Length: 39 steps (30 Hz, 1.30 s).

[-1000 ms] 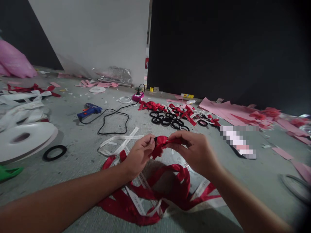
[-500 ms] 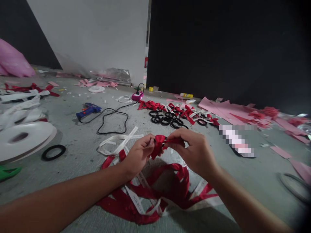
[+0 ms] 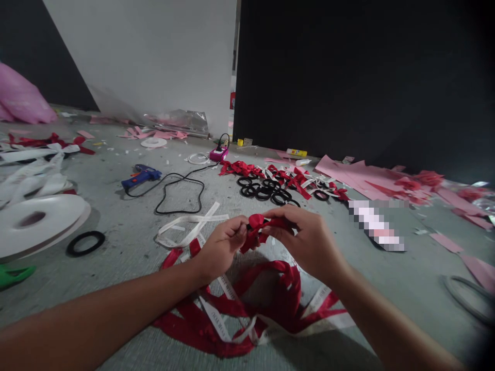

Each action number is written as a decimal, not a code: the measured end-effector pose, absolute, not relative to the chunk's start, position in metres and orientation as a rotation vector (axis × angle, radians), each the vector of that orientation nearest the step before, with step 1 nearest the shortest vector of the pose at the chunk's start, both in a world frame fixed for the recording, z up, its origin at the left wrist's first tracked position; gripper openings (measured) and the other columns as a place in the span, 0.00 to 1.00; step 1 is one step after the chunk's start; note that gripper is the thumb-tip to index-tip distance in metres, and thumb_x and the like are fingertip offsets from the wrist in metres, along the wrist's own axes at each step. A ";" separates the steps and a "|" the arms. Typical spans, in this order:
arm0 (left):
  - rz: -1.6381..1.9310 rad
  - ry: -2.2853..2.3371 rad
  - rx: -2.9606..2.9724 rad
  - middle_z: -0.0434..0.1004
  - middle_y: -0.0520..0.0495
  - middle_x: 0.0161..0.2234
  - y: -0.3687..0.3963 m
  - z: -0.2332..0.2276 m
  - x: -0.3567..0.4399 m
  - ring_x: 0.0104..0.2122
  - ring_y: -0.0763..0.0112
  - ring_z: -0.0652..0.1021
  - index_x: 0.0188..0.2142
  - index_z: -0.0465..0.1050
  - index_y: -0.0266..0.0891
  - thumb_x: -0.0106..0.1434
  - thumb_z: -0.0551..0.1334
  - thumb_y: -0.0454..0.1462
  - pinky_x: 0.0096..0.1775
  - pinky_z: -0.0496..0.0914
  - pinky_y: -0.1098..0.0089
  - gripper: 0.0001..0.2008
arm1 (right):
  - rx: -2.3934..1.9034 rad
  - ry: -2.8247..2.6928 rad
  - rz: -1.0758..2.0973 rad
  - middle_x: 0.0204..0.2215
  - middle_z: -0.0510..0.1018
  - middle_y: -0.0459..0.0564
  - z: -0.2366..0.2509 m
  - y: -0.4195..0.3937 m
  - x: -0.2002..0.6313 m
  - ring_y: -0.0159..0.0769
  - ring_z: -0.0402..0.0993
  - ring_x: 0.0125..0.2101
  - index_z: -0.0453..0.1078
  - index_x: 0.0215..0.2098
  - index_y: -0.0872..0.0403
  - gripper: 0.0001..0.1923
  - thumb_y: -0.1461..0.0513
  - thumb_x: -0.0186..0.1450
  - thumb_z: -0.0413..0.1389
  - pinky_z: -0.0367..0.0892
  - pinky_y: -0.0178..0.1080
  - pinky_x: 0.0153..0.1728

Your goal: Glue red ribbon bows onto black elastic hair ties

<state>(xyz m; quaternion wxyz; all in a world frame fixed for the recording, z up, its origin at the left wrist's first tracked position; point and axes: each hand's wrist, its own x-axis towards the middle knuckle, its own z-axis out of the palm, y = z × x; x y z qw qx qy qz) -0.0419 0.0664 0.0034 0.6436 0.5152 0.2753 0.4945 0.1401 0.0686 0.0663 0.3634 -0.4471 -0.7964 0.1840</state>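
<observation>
My left hand pinches a small red satin ribbon at its left side, together with a bit of black band. From the right, the fingers of my right hand are closed on the same ribbon, which is looped over the band. My fingers hide part of the loop and most of the band. Beneath both hands a heap of red ribbon lies on the floor, mixed with white printed ribbon. A cream ribbon strip is looped just beyond my left hand.
Ahead lie several black rings beside red and white bows. A blue glue gun with a black cord is to the left, near a white spool and a single black ring. Pink paper lies right.
My right fingers have shifted slightly left, and the red ribbon is now folded into a rounder loop over the band. My left hand keeps its pinch. The floor items are unchanged.
</observation>
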 end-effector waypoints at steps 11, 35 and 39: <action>1.146 0.559 1.354 0.60 0.52 0.25 0.070 -0.003 -0.044 0.26 0.73 0.61 0.29 0.64 0.38 0.67 0.56 0.48 0.33 0.58 0.68 0.17 | -0.955 -2.194 0.444 0.34 0.76 0.47 0.067 0.070 0.142 0.32 0.72 0.35 0.74 0.44 0.52 0.09 0.66 0.67 0.55 0.65 0.36 0.36; 1.154 0.638 1.199 0.63 0.52 0.25 0.071 -0.003 -0.042 0.27 0.73 0.66 0.29 0.65 0.37 0.65 0.59 0.41 0.35 0.62 0.68 0.11 | -1.054 -2.186 0.471 0.37 0.74 0.48 0.066 0.070 0.142 0.32 0.71 0.35 0.72 0.46 0.51 0.09 0.62 0.67 0.57 0.65 0.36 0.36; 1.141 0.593 1.132 0.61 0.53 0.24 0.070 -0.002 -0.041 0.26 0.74 0.64 0.28 0.64 0.38 0.63 0.61 0.45 0.32 0.61 0.70 0.15 | -1.041 -2.187 0.489 0.36 0.74 0.47 0.066 0.068 0.139 0.31 0.71 0.34 0.73 0.42 0.52 0.06 0.64 0.66 0.58 0.65 0.35 0.35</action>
